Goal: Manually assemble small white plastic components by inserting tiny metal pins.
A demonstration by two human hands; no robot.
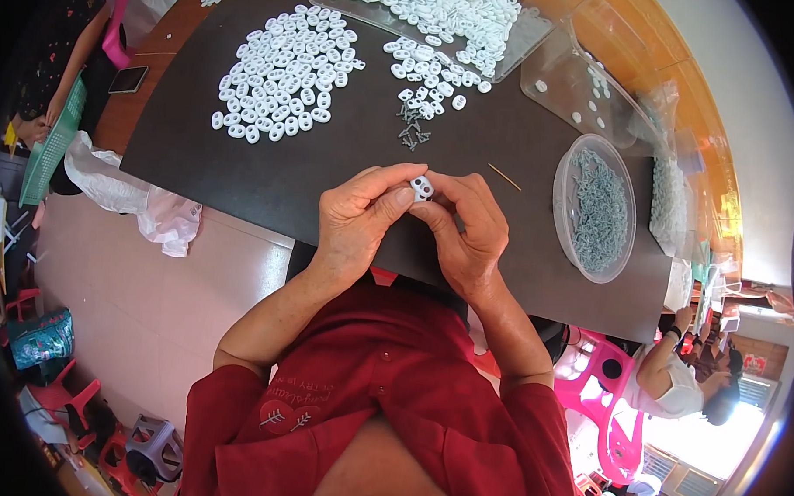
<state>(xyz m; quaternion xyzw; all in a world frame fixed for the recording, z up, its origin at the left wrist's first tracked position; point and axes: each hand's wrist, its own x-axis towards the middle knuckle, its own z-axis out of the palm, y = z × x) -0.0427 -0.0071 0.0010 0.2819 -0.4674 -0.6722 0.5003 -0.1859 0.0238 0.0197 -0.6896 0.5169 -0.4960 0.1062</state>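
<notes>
Over the red shirt front (pixel 366 378), pinched between left hand (pixel 356 220) and right hand (pixel 467 233) above the black table (pixel 268 169): a small white two-holed plastic piece (pixel 422 188) (probably mid-assembly), likely calling next for one small grey metal screw (pixel 411 133) from the loose cluster.

1. One dark tabletop (pixel 330 171) carries everything counted here.
2. Two hands work above the tabletop's near edge: the left hand (pixel 356 222) and the right hand (pixel 467 233).
3. One white oval piece (pixel 422 188) sits pinched between their fingers.
4. Three loose heaps of white oval pieces lie beyond the hands: a large heap (pixel 285 74), a smaller heap (pixel 429 70) and a third in a clear tray (pixel 440 13); the pieces are too many to count.
5. One round clear tub (pixel 593 207) of small grey screws stands right of the hands.
6. One small cluster of screws (pixel 412 130) lies loose.
7. One thin stick (pixel 504 176) lies near the tub.
</notes>
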